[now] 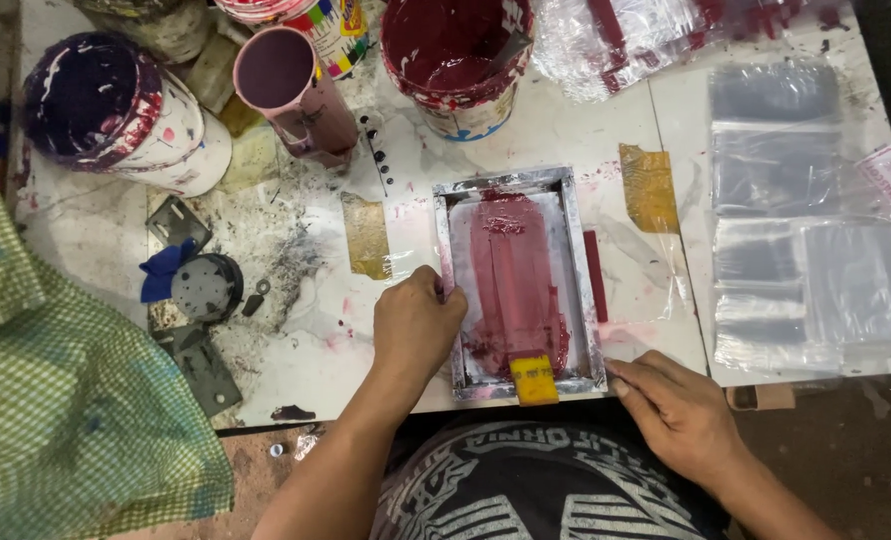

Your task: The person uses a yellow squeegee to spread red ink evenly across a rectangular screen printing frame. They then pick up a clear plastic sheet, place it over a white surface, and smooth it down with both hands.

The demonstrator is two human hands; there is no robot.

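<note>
Centre frame, red ink already covers the printing screen [518, 285]; left hand [416, 325] pinches its edge, right hand [678, 412] fingers together at the corner (clear bags [816, 215] wait right).

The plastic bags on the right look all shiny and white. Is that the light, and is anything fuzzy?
Head view: yes, light glares off the clear plastic bags, washing them whitish; the green checked cloth at the left edge is close and blurred; the red-inked screen frame and both hands stay fairly sharp.
</note>
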